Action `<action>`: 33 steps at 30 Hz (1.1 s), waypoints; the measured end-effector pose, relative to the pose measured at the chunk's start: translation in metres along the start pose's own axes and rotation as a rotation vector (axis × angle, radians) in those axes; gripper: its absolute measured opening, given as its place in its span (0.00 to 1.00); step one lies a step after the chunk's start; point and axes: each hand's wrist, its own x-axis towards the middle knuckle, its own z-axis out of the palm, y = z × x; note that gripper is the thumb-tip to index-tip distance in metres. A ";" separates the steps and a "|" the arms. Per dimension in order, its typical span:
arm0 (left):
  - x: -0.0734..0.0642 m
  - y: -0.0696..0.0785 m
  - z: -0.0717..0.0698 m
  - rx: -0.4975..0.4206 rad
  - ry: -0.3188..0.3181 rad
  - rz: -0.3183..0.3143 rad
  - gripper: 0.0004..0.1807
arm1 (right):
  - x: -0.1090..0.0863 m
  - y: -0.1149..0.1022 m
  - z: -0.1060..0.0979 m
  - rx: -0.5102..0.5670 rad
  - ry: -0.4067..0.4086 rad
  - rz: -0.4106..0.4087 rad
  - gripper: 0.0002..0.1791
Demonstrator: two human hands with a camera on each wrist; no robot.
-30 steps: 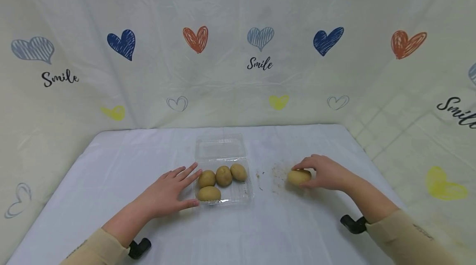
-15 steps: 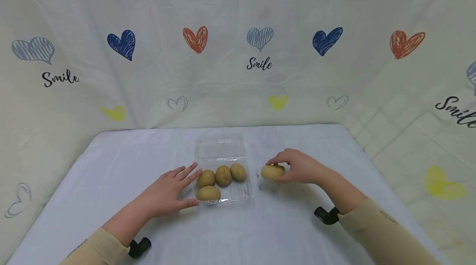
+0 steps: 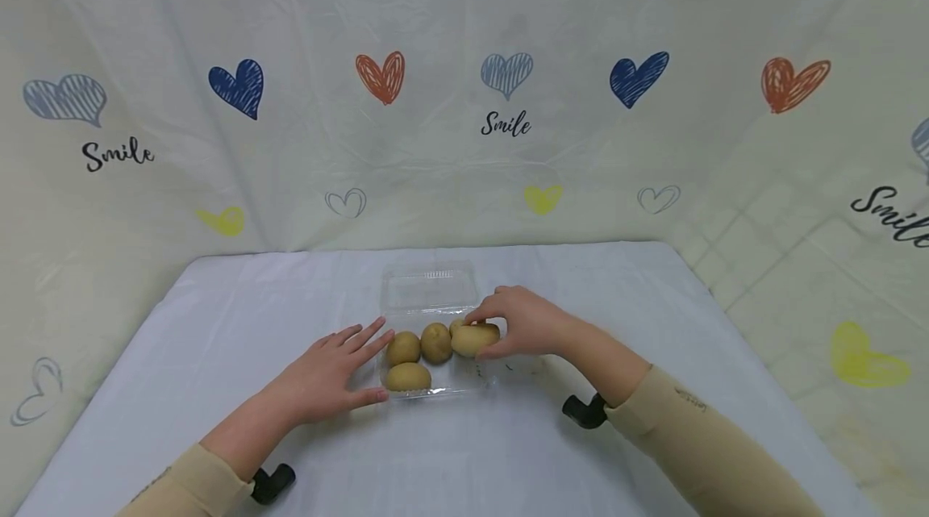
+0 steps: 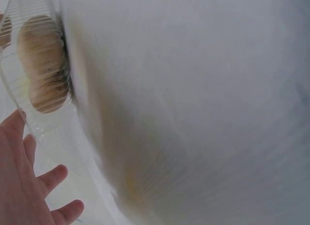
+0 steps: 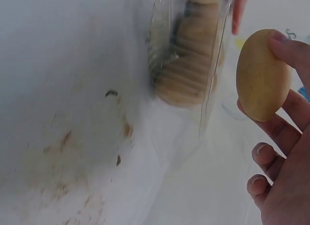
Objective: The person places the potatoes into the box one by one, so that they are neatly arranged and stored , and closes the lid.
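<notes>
My right hand (image 3: pixel 526 323) pinches a smooth yellowish potato (image 3: pixel 475 340) between thumb and fingers. In the head view that potato overlaps the right part of the clear plastic box (image 3: pixel 453 385) and partly hides a potato behind it. The right wrist view shows the held potato (image 5: pixel 264 75) raised beside the box wall. Two potatoes stand along the box's back left, one of them a round potato (image 3: pixel 436 343), and an oval potato (image 3: pixel 408 377) lies at the front left. My left hand (image 3: pixel 327 380) rests at the box's left edge with spread fingers.
Behind the box its clear hinged lid (image 3: pixel 428 287) lies folded back. Dirt crumbs (image 5: pixel 63 186) are scattered on the white cloth (image 3: pixel 581 469) to the right of the box. A black wrist mount (image 3: pixel 584 411) sticks out at my right cuff.
My right hand has carried the potato leftward from the dirt patch on the cloth to the right part of the box. My left hand has stayed where it was.
</notes>
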 end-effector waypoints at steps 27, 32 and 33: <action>-0.002 0.000 0.002 -0.005 0.019 -0.003 0.48 | 0.020 -0.023 0.042 -0.208 -0.126 -0.004 0.20; -0.001 0.000 0.002 -0.005 0.017 -0.003 0.48 | 0.019 -0.020 0.040 -0.188 -0.105 -0.010 0.20; -0.001 0.000 0.002 -0.006 0.017 -0.003 0.48 | 0.019 -0.019 0.039 -0.181 -0.102 -0.013 0.21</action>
